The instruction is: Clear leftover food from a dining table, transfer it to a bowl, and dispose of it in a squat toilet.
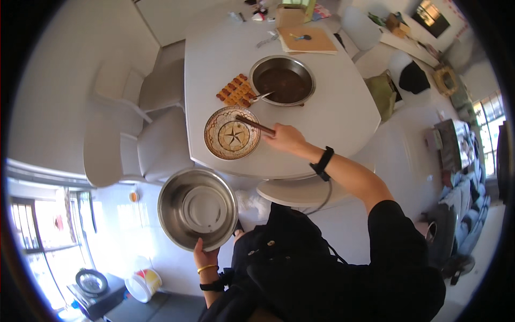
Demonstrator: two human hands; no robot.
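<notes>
My left hand (206, 253) grips the near rim of a large stainless steel basin (225, 228), held tilted off the table's near left edge. Inside, the basin looks empty apart from a few small specks. My right hand (288, 139) is closed round a pair of brown chopsticks (256, 125). Their tips reach over a patterned bowl (208, 134) with a star in its middle, standing on the table. Whether the tips touch the bowl, I cannot tell. Behind it stands a metal pot (309, 68) of brown liquid, with a pale utensil handle (262, 96) at its left rim.
A brown beaded trivet (233, 90) lies left of the pot on the white table (332, 123). Farther back are a brown folder (311, 40) and a cardboard box (289, 16). Chairs (163, 145) stand at the left, and a stool seat (306, 192) at the near edge.
</notes>
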